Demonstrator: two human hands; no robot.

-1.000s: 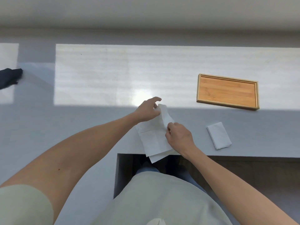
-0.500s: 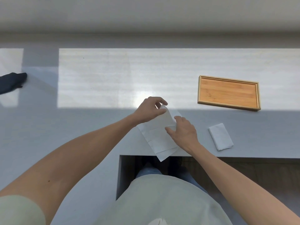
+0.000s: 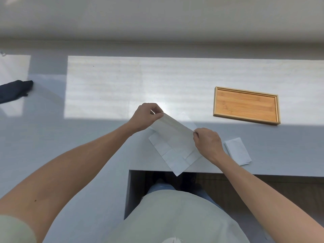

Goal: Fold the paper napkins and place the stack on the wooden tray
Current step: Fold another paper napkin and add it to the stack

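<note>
A white paper napkin (image 3: 172,137) is stretched between my two hands just above the grey counter, near its front edge. My left hand (image 3: 146,116) pinches its far left corner. My right hand (image 3: 207,142) pinches its right corner. Beneath it lie more flat napkins (image 3: 175,162), one corner hanging over the counter's edge. A small folded napkin (image 3: 238,153) rests to the right of my right hand. The wooden tray (image 3: 246,105) sits farther back on the right with nothing in it.
A dark blue cloth (image 3: 14,91) lies at the far left of the counter (image 3: 105,137). The counter has a cut-out in front of me where my legs show. A wall runs along the back.
My hands have drawn apart, the left toward the back left and the right toward the right, spreading the top napkin out between them and lifting it.
</note>
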